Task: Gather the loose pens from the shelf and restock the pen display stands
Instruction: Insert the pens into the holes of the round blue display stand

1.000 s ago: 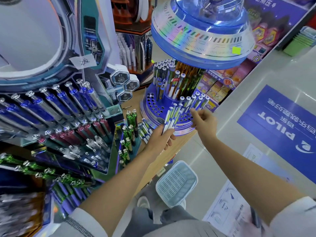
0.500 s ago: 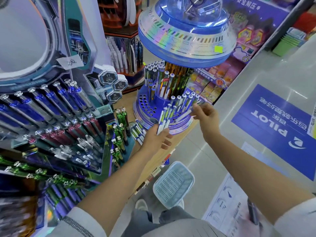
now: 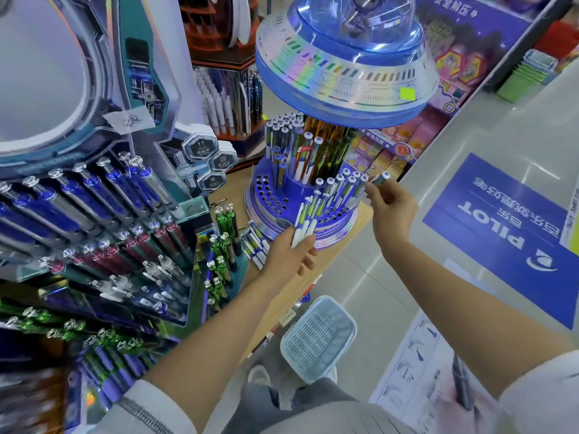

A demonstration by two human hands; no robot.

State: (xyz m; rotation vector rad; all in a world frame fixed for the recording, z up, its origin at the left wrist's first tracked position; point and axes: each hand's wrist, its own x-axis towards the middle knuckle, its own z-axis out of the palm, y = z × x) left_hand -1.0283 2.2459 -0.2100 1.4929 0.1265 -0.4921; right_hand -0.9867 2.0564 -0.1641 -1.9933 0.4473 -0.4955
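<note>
White pens [image 3: 308,214] hide lower ends inside left hand [image 3: 286,256].

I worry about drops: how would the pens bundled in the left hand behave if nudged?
The pen bundle looks stiff and light, since the left hand holds several at once. Smooth round barrels would probably slide apart and roll on the wooden shelf.

It was a stationery shop. A round blue display stand [image 3: 300,211] stood on a wooden shelf [image 3: 275,305], its holes stocked with upright pens [image 3: 313,151] for sale. Beside it, a tiered rack [image 3: 191,211] showed rows of blue, red and green ones. Small labels [image 3: 289,317] lined the shelf edge, and a PILOT brand sticker [image 3: 501,233] covered part of the tiled floor. A plastic shopping basket [image 3: 316,336] sat below, and boxed goods [image 3: 404,145] filled further shelving.
</note>
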